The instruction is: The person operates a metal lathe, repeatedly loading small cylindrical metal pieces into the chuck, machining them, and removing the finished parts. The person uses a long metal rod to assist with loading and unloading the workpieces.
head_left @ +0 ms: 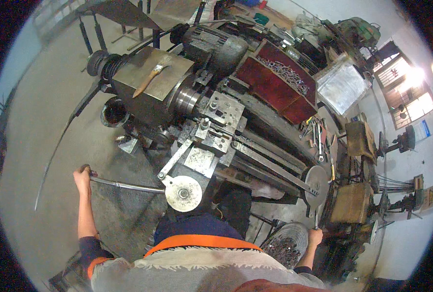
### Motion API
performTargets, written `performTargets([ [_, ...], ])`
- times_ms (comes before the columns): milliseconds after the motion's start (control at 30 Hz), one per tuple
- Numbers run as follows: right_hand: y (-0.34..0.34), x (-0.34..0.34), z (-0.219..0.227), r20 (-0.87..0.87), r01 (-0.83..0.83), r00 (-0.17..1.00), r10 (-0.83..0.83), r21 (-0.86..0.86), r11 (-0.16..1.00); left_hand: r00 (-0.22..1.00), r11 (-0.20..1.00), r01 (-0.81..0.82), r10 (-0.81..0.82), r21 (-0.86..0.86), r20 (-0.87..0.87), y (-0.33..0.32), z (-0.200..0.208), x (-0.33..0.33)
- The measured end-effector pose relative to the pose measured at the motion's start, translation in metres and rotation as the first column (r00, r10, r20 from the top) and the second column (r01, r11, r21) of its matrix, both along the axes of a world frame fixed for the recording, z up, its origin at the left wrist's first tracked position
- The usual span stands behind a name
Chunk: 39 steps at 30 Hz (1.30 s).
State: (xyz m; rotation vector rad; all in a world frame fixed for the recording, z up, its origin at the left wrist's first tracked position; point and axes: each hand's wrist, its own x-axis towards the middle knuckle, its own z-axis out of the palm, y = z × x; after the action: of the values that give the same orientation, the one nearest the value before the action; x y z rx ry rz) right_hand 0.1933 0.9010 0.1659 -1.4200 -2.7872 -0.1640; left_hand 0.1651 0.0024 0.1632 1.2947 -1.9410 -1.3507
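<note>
My left hand [82, 182] is closed round the grip end of a long steel lever [129, 186], out to the left. That lever joins a round metal disc [183, 193] at the front of a small lathe-like machine. On the right, my right hand [315, 237] is wrapped round a short metal handle [316, 220] below a second, larger disc [316, 184]. Linkage bars run from both discs to the tool slide [216, 131], which stands beside the shiny round chuck [186, 99]. Whether a workpiece sits in the chuck, I cannot make out.
A paintbrush [151, 80] lies on the headstock cover [129, 68]. Behind the slide stands a red tray [260, 78] with small metal parts. Wrenches [318, 141] lie to its right. A basket [294, 238] of dark pieces is near my right hand. A motor [214, 46] sits behind.
</note>
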Motion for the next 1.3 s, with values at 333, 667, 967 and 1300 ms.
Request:
performTargets([
  [333, -0.025, -0.003, 0.009, -0.031, -0.012, 0.999, 0.011, -0.021, 1.000, 0.941, 0.996, -0.092, 0.091, 0.010, -0.325, -0.002, -0.013, -0.021],
  [667, 0.012, -0.006, -0.004, -0.057, 0.023, 0.998, -0.019, 0.067, 0.998, 0.842, 0.973, -0.210, 0.228, 0.092, -0.489, -0.009, -0.046, -0.021],
  [967, 0.113, -0.036, -0.024, -0.050, -0.164, 0.984, 0.171, 0.109, 0.980, 0.858, 0.964, -0.212, 0.262, 0.160, -0.443, 0.016, -0.034, -0.099],
  [1300, 0.030, -0.013, -0.009, 0.046, 0.003, 0.999, -0.006, 0.045, 0.999, 0.913, 0.993, 0.072, -0.028, 0.093, -0.406, 0.020, -0.037, -0.196],
])
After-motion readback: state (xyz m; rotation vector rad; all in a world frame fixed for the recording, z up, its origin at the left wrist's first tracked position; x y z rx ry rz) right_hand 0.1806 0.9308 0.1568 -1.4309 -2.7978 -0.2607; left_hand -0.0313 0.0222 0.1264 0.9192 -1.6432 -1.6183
